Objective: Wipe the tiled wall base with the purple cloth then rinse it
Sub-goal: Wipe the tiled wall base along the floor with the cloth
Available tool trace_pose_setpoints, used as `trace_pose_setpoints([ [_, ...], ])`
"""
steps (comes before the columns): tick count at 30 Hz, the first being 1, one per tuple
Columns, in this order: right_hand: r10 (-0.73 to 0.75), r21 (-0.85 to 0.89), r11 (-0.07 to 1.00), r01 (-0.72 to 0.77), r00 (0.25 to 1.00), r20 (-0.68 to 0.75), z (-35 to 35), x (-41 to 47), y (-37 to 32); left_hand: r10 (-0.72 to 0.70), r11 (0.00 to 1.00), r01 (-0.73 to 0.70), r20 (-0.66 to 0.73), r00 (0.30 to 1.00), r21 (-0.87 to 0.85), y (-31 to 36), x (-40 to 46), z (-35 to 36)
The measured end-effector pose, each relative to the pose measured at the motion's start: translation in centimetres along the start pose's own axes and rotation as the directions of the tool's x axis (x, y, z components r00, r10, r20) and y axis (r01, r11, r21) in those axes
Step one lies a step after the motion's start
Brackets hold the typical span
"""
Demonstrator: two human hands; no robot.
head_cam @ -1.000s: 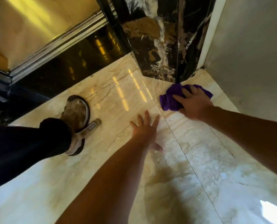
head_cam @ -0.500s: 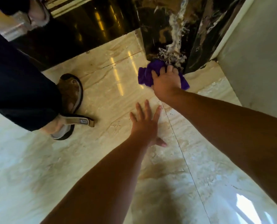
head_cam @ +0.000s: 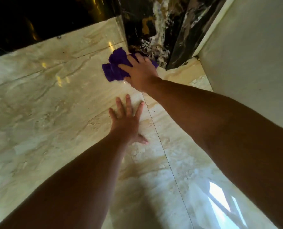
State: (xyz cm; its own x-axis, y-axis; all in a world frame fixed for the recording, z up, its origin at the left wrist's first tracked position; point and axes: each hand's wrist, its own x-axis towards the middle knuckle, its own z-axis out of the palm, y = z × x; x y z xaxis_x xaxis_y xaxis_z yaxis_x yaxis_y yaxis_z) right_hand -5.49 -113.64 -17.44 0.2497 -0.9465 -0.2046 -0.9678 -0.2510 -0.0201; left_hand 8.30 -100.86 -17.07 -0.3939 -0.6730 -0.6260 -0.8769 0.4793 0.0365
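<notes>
The purple cloth [head_cam: 116,66] is bunched on the cream marble floor, right against the foot of the black-and-gold marble wall base [head_cam: 147,35]. My right hand [head_cam: 140,72] presses down on the cloth, fingers spread over it, covering its right part. Lower down, my left hand [head_cam: 126,120] lies flat on the floor with its fingers apart and nothing in it, beside a tile joint.
The cream marble floor [head_cam: 46,113] is glossy and wet-looking, with a window's reflection at the lower right. A plain grey wall [head_cam: 253,47] rises on the right. A dark glossy strip [head_cam: 38,19] runs along the top left.
My right hand has slid the cloth left along the foot of the dark wall base. The view has tilted, and the sandalled foot and dark trouser leg have left the frame. My left hand stays planted.
</notes>
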Motion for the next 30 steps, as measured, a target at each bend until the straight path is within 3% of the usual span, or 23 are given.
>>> trace_pose_setpoints([
  [8, 0.079, -0.002, 0.997, -0.079, 0.995, -0.058, 2.2, -9.6, 5.1, 0.007, 0.999, -0.006, 0.013, 1.0, -0.032, -0.3, -0.5, -0.4],
  [11, 0.273, 0.085, 0.96, -0.265, 0.957, -0.099, 3.0, -14.0, 8.4, 0.013, 0.999, -0.013, 0.008, 1.0, -0.045, 0.0, -0.5, -0.6],
  [15, 0.333, 0.015, 0.943, -0.333, 0.943, 0.013, 3.0, -16.0, 13.3, -0.005, 0.999, 0.007, 0.068, 0.998, -0.034, 0.6, 0.0, -1.2],
  [20, 0.423, 0.039, 0.904, -0.425, 0.905, 0.047, 2.1, -13.8, 11.4, -0.03, 0.999, 0.032, 0.096, 0.995, -0.021, 0.7, -0.1, -1.4],
  [30, 0.453, 0.095, 0.874, -0.476, 0.87, 0.193, 2.8, -25.9, 8.2, -0.084, 0.996, 0.078, 0.15, 0.985, 0.05, 1.9, -0.7, -2.9],
])
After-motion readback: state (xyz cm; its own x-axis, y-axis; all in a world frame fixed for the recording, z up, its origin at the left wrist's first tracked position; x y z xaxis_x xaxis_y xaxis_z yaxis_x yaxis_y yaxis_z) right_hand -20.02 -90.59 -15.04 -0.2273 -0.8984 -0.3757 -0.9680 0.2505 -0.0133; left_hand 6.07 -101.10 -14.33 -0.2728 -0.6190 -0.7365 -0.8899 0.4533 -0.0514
